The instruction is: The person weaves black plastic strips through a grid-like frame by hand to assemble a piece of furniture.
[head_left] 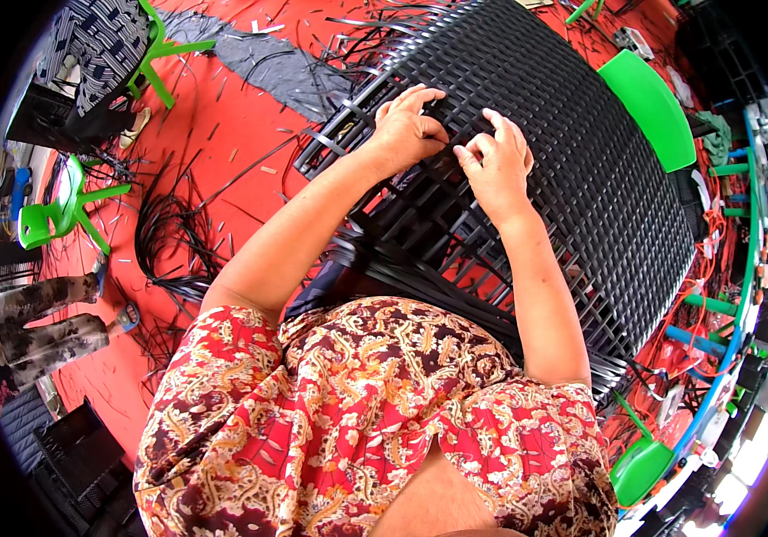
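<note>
A large black woven panel [581, 170], made of flat plastic strips plaited in a tight basket pattern over a dark frame, is seen from above. It fills the middle and right of the view, stretching from just in front of the person to the far side. The far part is closely woven; at the near edge the weave is looser, with gaps between the strips and loose strip ends [455, 286] trailing toward the person's lap.

Both bare hands are laid on the panel near its left edge, close together but apart. The left hand [406, 130] is seen with fingers curled downward, the fingertips pressed into the weave; whether a strip is pinched between them cannot be told. The right hand [496, 161], just to the right, is bent in a loose claw, its fingertips set against the strips; a firm grasp on any one strip cannot be made out.

A red patterned garment [366, 421] is worn by the person at the near edge. A red floor [205, 134] lies beneath, littered with loose black strips [169, 233] to the left. Green plastic stools [66, 206] stand at the far left, and a green seat [652, 107] is seen at the far right, beside the panel.
</note>
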`<state>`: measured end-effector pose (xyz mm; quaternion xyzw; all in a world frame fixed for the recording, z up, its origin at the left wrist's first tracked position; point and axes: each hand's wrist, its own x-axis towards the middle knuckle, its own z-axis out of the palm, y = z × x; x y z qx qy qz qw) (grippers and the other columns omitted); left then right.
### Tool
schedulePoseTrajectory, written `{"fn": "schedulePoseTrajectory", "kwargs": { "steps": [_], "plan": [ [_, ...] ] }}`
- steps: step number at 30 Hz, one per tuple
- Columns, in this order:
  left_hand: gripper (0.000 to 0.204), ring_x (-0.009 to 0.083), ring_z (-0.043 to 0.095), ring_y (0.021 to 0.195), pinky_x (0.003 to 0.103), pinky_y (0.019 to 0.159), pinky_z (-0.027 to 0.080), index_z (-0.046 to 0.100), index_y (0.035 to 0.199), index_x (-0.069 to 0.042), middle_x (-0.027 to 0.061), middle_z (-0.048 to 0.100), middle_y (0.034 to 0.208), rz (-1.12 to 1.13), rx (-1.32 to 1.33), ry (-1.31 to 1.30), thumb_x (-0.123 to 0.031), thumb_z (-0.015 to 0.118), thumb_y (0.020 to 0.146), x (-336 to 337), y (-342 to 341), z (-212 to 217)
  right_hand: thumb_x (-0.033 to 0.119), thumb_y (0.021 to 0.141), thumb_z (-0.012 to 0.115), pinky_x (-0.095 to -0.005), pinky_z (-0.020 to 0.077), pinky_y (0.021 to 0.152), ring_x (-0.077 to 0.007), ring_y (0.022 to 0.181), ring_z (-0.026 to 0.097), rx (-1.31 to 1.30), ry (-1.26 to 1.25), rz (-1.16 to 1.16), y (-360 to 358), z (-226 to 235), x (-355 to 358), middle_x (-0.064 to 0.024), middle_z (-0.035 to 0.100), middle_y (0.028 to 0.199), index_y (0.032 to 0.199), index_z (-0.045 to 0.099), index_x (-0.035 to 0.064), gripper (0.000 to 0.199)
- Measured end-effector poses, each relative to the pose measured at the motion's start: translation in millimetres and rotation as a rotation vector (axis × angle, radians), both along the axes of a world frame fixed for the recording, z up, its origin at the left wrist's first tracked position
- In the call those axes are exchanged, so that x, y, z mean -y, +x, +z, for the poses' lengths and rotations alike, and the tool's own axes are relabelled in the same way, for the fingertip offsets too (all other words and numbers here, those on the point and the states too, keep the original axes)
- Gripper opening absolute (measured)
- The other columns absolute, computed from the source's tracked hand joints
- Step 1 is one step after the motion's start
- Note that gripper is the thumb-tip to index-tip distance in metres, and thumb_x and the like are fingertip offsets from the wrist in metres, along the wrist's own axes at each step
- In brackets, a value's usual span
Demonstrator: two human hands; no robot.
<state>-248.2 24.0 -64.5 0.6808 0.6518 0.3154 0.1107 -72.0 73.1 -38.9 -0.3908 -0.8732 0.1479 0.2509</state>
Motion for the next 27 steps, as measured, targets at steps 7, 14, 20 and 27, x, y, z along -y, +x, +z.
{"fn": "schedulePoseTrajectory", "kwargs": {
  "steps": [7, 14, 20, 27],
  "plan": [
    [0.010, 0.0193, 0.046, 0.117, 0.031, 0.097, 0.039, 0.069, 0.083, -0.005, 0.0071, 0.045, 0.132, 0.037, 0.808, 0.145, -0.005, 0.071, 0.074, -2, -24, 11, 0.032, 0.081, 0.065, -0.0514, 0.0208, 0.104, -0.0332, 0.133, 0.026, -0.036, 0.015, 0.091, -25, 6, -3, -0.0104, 0.039, 0.139, 0.095, 0.069, 0.0137, 0.023],
    [0.026, 0.0286, 0.041, 0.125, 0.045, 0.101, 0.033, 0.068, 0.094, -0.019, 0.0052, 0.044, 0.135, 0.167, -0.101, 0.011, -0.018, 0.075, 0.069, 9, -44, 11, 0.035, 0.081, 0.065, -0.0530, 0.0114, 0.107, -0.0352, 0.137, 0.016, -0.040, -0.205, 0.134, -30, 1, -12, -0.0105, 0.035, 0.142, 0.081, 0.068, 0.0138, 0.021],
    [0.020, 0.0270, 0.022, 0.137, 0.051, 0.106, 0.020, 0.072, 0.094, -0.028, 0.0040, 0.029, 0.148, 0.105, -0.304, -0.078, -0.027, 0.071, 0.074, 8, -33, 15, 0.025, 0.075, 0.064, -0.0496, 0.0146, 0.107, -0.0336, 0.136, 0.021, -0.033, -0.236, 0.087, -25, 1, -14, -0.0091, 0.041, 0.140, 0.069, 0.065, 0.0100, 0.016],
    [0.024, 0.0282, 0.017, 0.139, 0.056, 0.107, 0.015, 0.071, 0.100, -0.035, 0.0050, 0.024, 0.150, 0.055, -0.158, -0.122, -0.033, 0.069, 0.076, -1, -40, 1, 0.019, 0.072, 0.062, -0.0461, 0.0195, 0.106, -0.0306, 0.133, 0.028, -0.036, -0.210, 0.065, -22, 9, -15, -0.0069, 0.046, 0.136, 0.064, 0.063, 0.0056, 0.016]
  ]
}}
